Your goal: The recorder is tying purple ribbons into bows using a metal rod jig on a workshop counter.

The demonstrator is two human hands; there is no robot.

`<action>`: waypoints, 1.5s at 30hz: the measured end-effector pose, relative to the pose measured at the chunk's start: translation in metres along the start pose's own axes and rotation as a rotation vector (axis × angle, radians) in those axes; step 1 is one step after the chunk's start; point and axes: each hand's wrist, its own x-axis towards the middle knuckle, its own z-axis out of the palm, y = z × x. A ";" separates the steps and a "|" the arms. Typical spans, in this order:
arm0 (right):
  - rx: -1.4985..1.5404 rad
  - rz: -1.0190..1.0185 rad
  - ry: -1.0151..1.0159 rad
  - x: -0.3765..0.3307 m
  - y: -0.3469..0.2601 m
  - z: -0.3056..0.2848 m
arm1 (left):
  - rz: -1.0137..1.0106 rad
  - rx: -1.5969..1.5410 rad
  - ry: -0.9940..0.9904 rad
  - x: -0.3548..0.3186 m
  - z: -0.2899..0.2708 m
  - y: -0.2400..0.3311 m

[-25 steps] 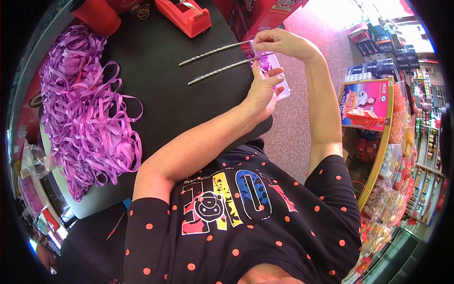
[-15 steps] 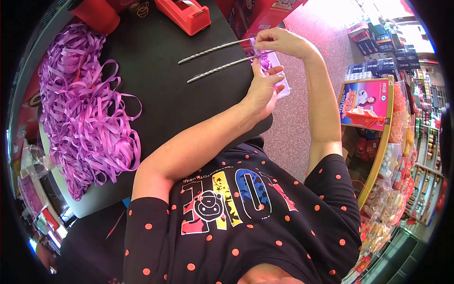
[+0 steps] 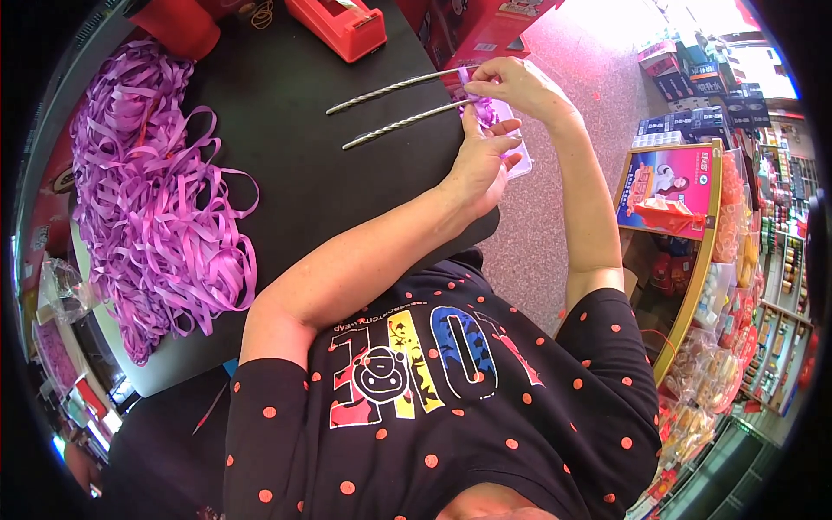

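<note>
Two twisted silver metal rods (image 3: 394, 90) lie side by side above the black table, their right ends among purple ribbon (image 3: 485, 113). My right hand (image 3: 511, 87) is closed in a pinch on the ribbon by the upper rod. Below it, my left hand (image 3: 481, 165) presses the gathered ribbon at the end of the lower rod; its other fingers stay loosely spread. Behind those fingers shows part of a clear pale plastic piece (image 3: 520, 160). Fingers hide how the ribbon runs around the rods.
A big heap of loose purple ribbon (image 3: 165, 208) covers the left of the black table (image 3: 295, 173). A red tape dispenser (image 3: 342, 30) and a red cylinder (image 3: 178, 26) stand at the far edge. To the right are a display case (image 3: 672, 191) and stocked shelves (image 3: 780, 286).
My right hand has shifted slightly, its wrist lower and its fingers turned at the ribbon. My left hand stays nearly in place; the rods have hardly moved.
</note>
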 end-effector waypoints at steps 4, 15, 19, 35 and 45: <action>0.529 -0.126 0.007 0.006 0.038 0.012 | 0.002 -0.003 -0.004 0.001 -0.002 0.000; 1.762 -0.086 -0.345 0.020 0.057 0.089 | -0.060 -0.058 0.009 -0.006 0.001 0.004; 1.725 -0.201 -0.377 0.023 0.056 0.097 | -0.061 -0.054 0.017 -0.008 0.005 0.009; 1.576 -0.065 -0.469 0.039 0.087 0.064 | -0.056 -0.053 -0.010 -0.008 0.006 0.008; 1.394 0.084 -0.348 0.018 0.065 0.021 | -0.023 -0.013 -0.008 -0.008 0.004 0.005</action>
